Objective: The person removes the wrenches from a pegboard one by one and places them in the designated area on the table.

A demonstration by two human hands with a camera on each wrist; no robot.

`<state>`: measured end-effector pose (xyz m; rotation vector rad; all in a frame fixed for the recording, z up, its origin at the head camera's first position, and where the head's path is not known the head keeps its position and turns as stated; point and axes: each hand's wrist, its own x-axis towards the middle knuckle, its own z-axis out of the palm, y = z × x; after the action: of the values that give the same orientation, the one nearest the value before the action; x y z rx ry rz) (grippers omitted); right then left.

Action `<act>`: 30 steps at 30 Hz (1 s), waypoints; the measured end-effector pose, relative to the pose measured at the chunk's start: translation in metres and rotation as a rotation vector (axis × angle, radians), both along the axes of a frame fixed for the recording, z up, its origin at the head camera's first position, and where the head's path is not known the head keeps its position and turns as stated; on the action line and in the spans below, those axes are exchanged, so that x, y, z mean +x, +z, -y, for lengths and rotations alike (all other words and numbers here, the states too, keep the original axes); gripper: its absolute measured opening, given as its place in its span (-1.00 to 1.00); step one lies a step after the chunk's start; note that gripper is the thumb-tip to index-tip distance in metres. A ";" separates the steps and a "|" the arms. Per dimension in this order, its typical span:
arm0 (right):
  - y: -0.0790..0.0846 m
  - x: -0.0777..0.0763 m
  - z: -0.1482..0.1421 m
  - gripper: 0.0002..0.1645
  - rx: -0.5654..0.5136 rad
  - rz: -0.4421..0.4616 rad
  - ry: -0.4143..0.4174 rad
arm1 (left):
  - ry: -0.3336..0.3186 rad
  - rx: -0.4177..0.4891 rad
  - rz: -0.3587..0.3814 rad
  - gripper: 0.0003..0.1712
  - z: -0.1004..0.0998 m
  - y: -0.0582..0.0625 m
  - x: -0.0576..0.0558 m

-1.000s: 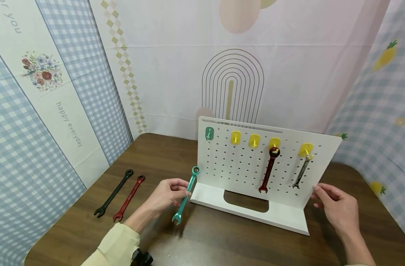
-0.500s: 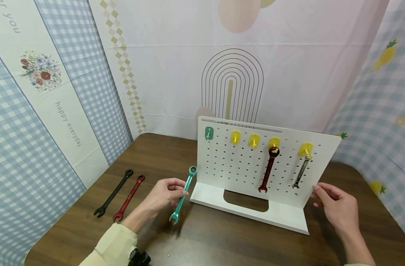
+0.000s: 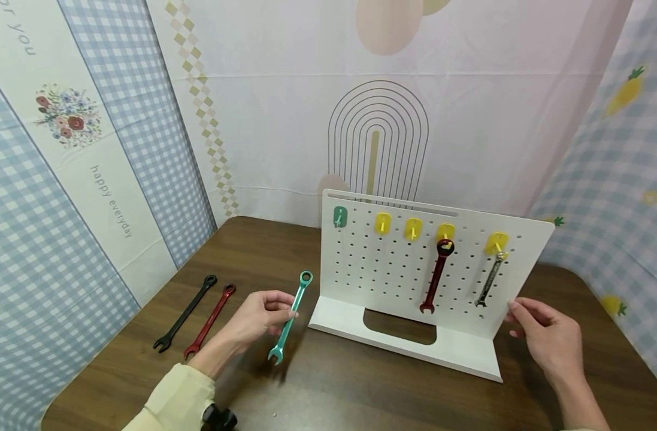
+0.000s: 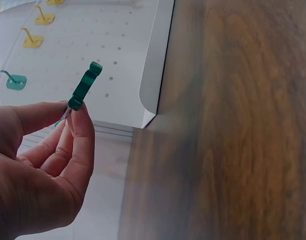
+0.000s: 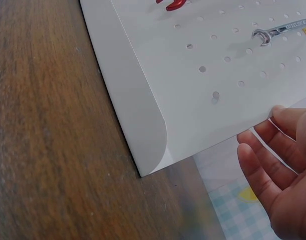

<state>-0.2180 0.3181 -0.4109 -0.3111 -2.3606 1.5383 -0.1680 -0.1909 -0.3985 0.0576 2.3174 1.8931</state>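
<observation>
My left hand (image 3: 258, 320) pinches a green combination wrench (image 3: 286, 332) between thumb and fingers, ring end up and open end down. It is held above the table, left of the white pegboard (image 3: 474, 218) and apart from it. At the board's right edge my right hand (image 3: 549, 335) grips the panel, thumb on the front and fingers behind, as the right wrist view shows. A dark red wrench (image 3: 435, 278) and a small silver wrench (image 3: 488, 284) hang by their ring ends from yellow hooks on the board.
A green hook (image 3: 339, 216) at the board's upper left and two yellow hooks (image 3: 382, 223) beside it carry nothing. On the wooden table (image 3: 360, 395), a black wrench (image 3: 184, 314) and a red wrench (image 3: 212, 317) lie at the left. Patterned cloth hangs behind and at both sides.
My left hand has drifted left with the green wrench, a little farther from the pegboard. The right hand stays at the board's edge.
</observation>
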 end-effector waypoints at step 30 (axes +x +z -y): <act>-0.002 0.000 -0.001 -0.72 -0.021 -0.016 -0.006 | 0.077 -0.093 0.038 -0.65 0.036 -0.010 0.002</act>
<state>-0.2181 0.3193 -0.4124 -0.3095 -2.3306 1.5581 -0.1655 -0.2265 -0.4084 -0.0780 2.4117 1.8007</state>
